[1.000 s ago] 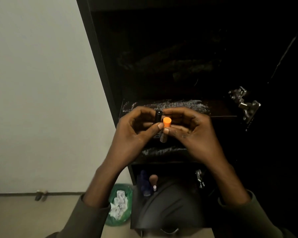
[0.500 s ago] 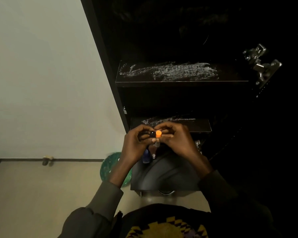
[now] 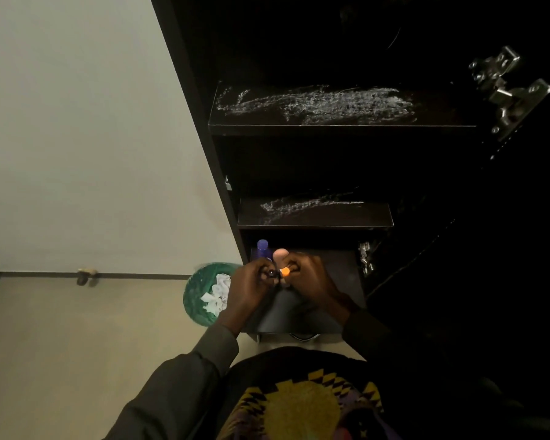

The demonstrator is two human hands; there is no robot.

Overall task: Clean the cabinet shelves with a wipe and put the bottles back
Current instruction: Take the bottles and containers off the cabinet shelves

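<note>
My left hand [image 3: 246, 289] holds a small dark-capped bottle [image 3: 271, 274], and my right hand [image 3: 311, 281] holds a small orange-capped bottle [image 3: 285, 271]. Both hands meet low down, over the bottom shelf [image 3: 340, 281] of the dark cabinet. Just behind them stand a purple-capped bottle [image 3: 262, 247] and a pink-capped bottle [image 3: 280, 255]. Above, the upper shelf [image 3: 331, 106] and the middle shelf [image 3: 315, 211] show whitish wet streaks and carry nothing.
A green bin [image 3: 204, 296] with crumpled white wipes stands on the floor left of the cabinet. A pale wall fills the left side. Metal hinges [image 3: 508, 90] stick out at the cabinet's right edge, with a smaller hinge [image 3: 365, 257] lower down.
My hands, holding both small bottles, have dropped from the upper shelf's front edge down to the bottom shelf. The view has pulled back and tilted down, so my torso shows.
</note>
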